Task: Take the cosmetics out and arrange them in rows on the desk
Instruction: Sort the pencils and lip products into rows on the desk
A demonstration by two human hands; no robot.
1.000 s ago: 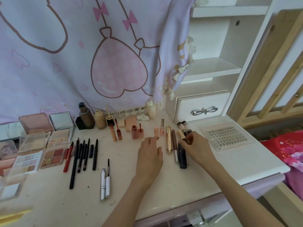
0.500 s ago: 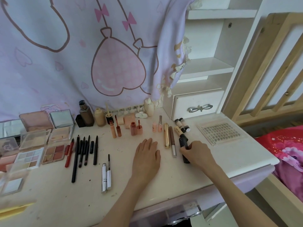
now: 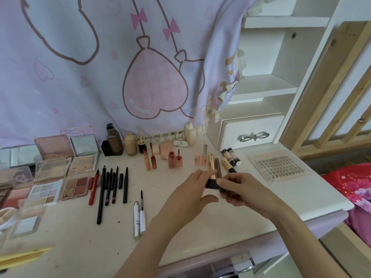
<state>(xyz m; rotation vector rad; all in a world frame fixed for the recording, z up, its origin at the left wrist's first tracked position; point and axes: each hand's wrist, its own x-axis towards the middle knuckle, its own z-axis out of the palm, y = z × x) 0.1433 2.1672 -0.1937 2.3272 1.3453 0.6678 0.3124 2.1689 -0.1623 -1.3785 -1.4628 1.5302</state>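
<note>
Most cosmetics already lie in rows along the desk's (image 3: 281, 201) back edge. Our left hand (image 3: 188, 195) and right hand (image 3: 239, 189) both grip one dark tube (image 3: 212, 184), not yet placed.

Both hands, left (image 3: 190, 194) & right (image 3: 244, 189), grip black tube (image 3: 212, 184) above desk (image 3: 180, 233) w/ cosmetics rows.

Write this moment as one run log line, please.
left hand: holds black tube | right hand: holds same tube | tube: above desk
</note>
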